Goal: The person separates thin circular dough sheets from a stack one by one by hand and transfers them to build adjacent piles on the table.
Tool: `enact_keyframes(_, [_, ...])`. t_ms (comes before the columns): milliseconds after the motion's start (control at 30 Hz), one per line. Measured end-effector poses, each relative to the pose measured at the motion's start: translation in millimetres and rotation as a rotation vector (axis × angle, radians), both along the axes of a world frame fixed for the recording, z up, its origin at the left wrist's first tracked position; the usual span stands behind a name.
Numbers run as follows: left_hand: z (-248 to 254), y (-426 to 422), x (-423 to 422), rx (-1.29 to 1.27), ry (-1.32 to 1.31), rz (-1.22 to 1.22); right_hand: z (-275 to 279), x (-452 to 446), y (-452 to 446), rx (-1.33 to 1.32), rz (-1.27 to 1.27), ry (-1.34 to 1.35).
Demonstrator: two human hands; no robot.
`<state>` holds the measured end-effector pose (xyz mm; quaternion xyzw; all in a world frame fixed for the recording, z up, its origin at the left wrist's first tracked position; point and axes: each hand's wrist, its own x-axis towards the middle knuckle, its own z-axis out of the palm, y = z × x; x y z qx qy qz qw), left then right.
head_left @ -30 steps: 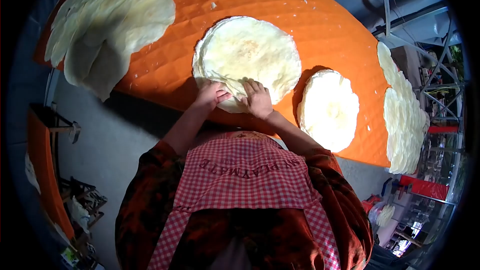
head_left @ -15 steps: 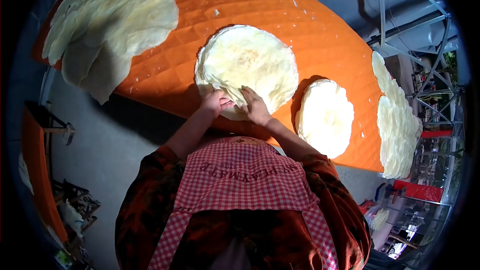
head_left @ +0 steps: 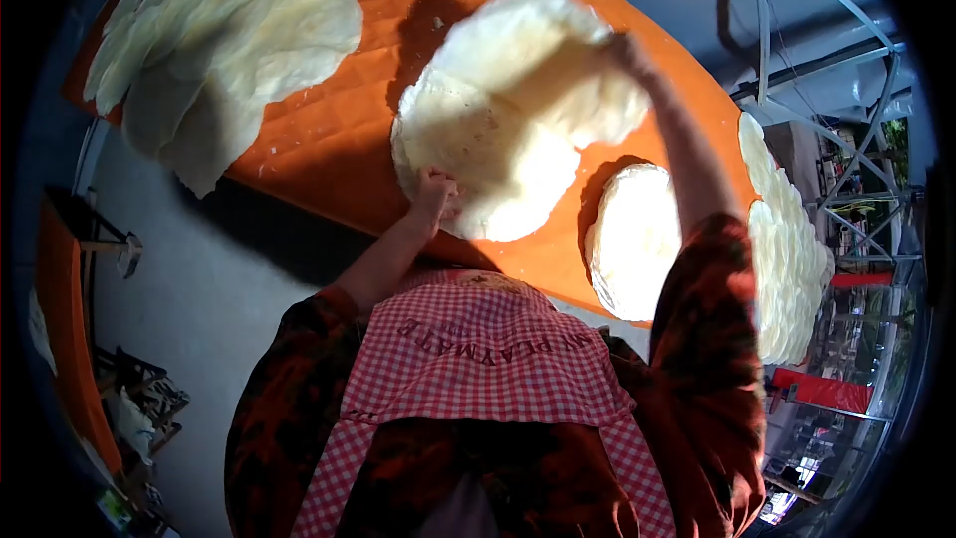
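Observation:
A stack of thin, pale round flatbreads (head_left: 468,139) lies on the orange quilted cloth (head_left: 329,120) before me. My right hand (head_left: 627,55), smeared by motion, reaches far forward and right, gripping the edge of one thin flatbread (head_left: 538,35). That sheet is raised, folded and blurred, spreading above the far right part of the stack. Low on the near left edge of the stack rests my left hand (head_left: 436,197), its fingers curled in; whether they pinch a sheet I cannot see.
A second flatbread stack (head_left: 633,239) sits to the right, partly behind my right arm. Overlapping flatbreads (head_left: 249,30) cover the cloth's left end, some hanging over the edge. More overlapping flatbreads (head_left: 782,249) lie at the right end. A metal frame (head_left: 762,20) stands beyond.
My right hand has swung from the stack's near edge up to the far right, lifting a flatbread with it. The left hand stays at the near left edge.

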<state>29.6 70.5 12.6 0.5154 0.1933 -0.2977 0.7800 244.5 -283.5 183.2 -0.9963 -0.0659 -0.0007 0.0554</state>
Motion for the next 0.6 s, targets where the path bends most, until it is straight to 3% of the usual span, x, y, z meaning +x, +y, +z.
enact_keyframes(67, [4,-2,2,0.022,0.035,0.009,81,38,-29,-0.123,-0.017,-0.120])
enact_keyframes(100, [5,-3,2,0.015,0.020,0.021,130,25,-12,0.122,-0.029,-0.064])
enact_keyframes(200, [4,0,1,-0.019,0.003,0.037,205,26,-9,0.008,0.036,-0.271])
enact_keyframes(333, [-3,-2,-2,0.025,-0.059,0.118,215,39,-23,-0.052,0.155,-0.406])
enact_keyframes(367, [-13,1,-5,0.044,-0.092,0.158,210,-26,42,0.009,0.234,-0.414])
enact_keyframes(433, [-21,8,-4,0.102,-0.179,0.287,158,-65,66,-0.210,0.293,-0.381])
enact_keyframes(467, [-22,15,-8,0.148,-0.225,0.371,117,-102,100,-0.072,0.168,-0.483])
enact_keyframes(500, [-20,21,-13,0.196,-0.275,0.455,70,-127,113,0.009,0.051,-0.277])
enact_keyframes(533, [-9,24,-14,0.242,-0.171,0.399,1,-146,121,0.160,0.162,-0.580])
enact_keyframes(600, [-11,23,-12,0.176,-0.141,0.369,-94,-191,141,0.108,0.143,-0.235])
